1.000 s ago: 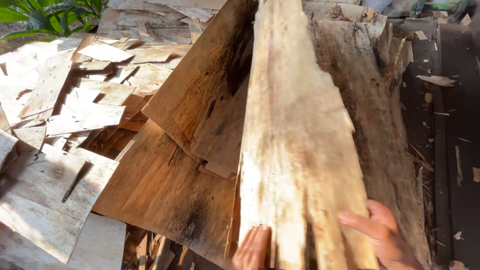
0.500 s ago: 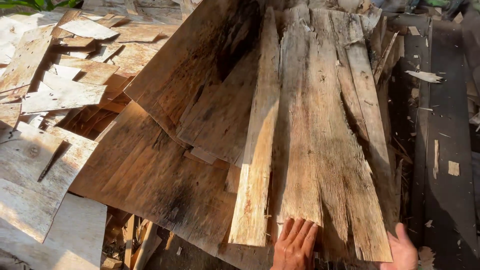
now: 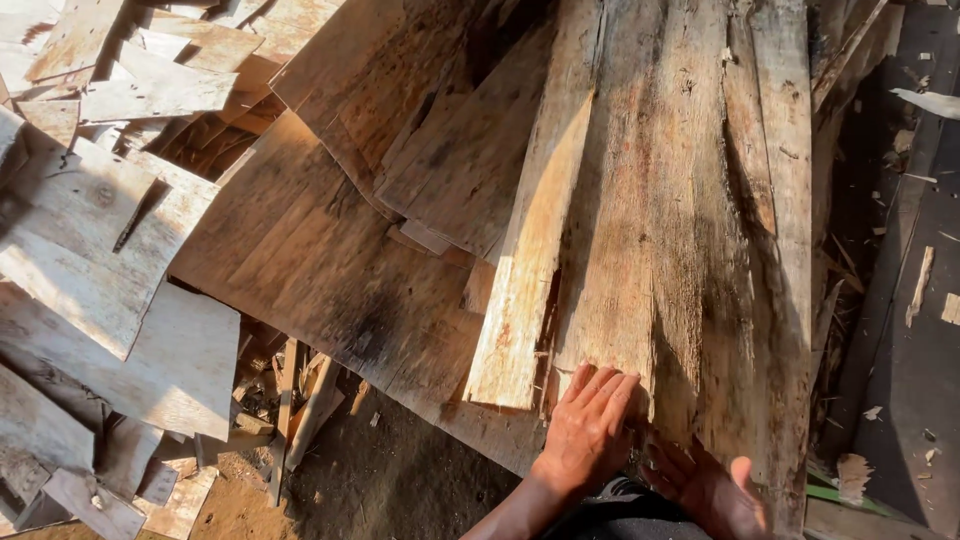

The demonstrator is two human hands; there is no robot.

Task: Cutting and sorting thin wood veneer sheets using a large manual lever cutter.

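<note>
At the bottom centre of the frame, the left hand (image 3: 590, 432) lay flat, fingers together, on the near end of a rough wooden plank (image 3: 650, 220). Just right of it, the right hand (image 3: 712, 490) rested under the same board's end, fingers loosely spread and clamped on nothing. From both hands the plank ran straight up the frame, its long axis pointing away, atop a stack of boards (image 3: 330, 260). Half a second earlier both hands sat lower, barely touching.

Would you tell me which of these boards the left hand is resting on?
The left hand lies flat on the near end of the wide, weathered board, just right of the narrow pale plank lit by sun.
</note>
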